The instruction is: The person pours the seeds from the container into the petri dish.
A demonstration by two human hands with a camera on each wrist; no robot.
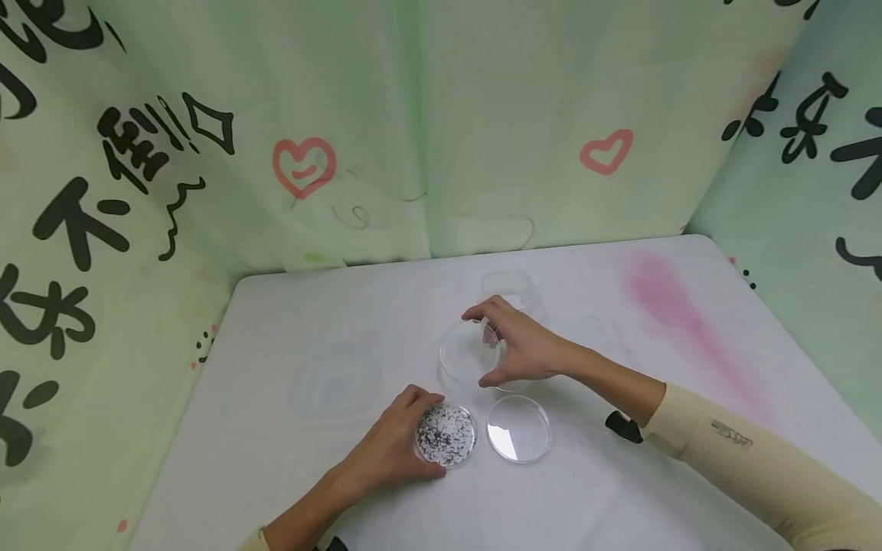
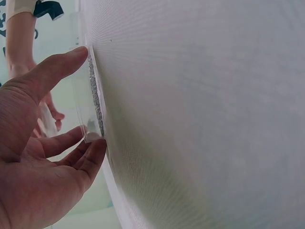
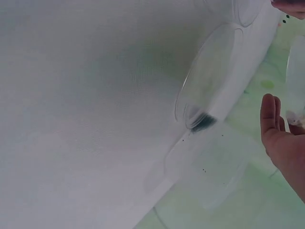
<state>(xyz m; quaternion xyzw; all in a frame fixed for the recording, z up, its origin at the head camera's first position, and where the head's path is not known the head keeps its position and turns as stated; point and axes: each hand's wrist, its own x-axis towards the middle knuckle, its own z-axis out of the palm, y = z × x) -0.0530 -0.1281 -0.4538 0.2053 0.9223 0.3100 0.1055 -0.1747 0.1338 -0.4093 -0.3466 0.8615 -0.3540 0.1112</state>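
My left hand (image 1: pixel 396 440) grips a round petri dish (image 1: pixel 445 434) by its sides, thumb on one edge and fingers on the other. Black and white specks fill that dish. Edge-on in the left wrist view, the speckled layer (image 2: pixel 96 93) sits low against the white cloth. A clear round dish or lid (image 1: pixel 468 353) is pinched at its rim by my right hand (image 1: pixel 524 344), raised above the table. In the right wrist view this clear piece (image 3: pixel 296 76) is partly cut off. Beside the speckled dish lies another clear round dish (image 1: pixel 519 430).
Behind my right hand stands a clear, squarish container (image 1: pixel 507 283). Dark material (image 3: pixel 204 122) shows by the clear dishes in the right wrist view. A white cloth (image 1: pixel 276 383) with a pink stain (image 1: pixel 675 306) covers the table. Pale green curtains (image 1: pixel 482 115) enclose it.
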